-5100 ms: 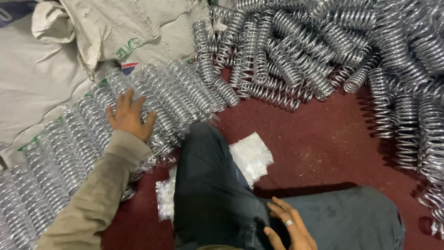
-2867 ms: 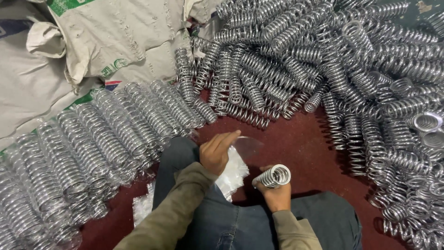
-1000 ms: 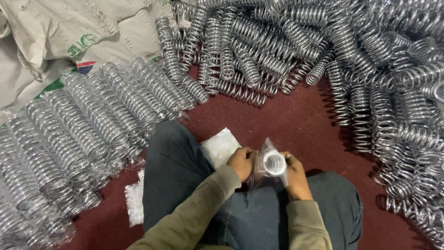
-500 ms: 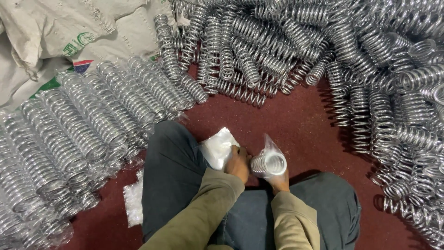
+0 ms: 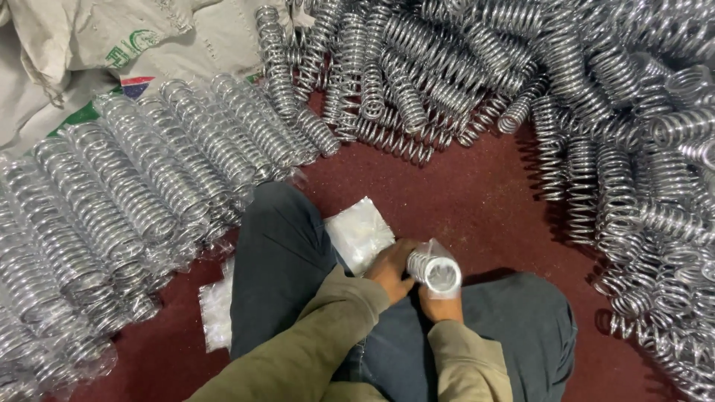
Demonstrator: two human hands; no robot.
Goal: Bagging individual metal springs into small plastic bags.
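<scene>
2 hands (image 5: 413, 286) round bagged spring (image 5: 434, 270)

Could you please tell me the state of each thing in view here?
Spring: partly inside a clear bag, gripped by both hands.
Left hand: closed on the spring.
Right hand: holds the spring from below.
Bag stack: flat on the floor by the knee.
Bagged springs: laid in rows.
Loose springs: heaped, unbagged.
Sacks: crumpled.

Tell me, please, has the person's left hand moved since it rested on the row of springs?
Yes. The left hand has come off the bagged springs at the left and now grips the spring over the lap.
</scene>
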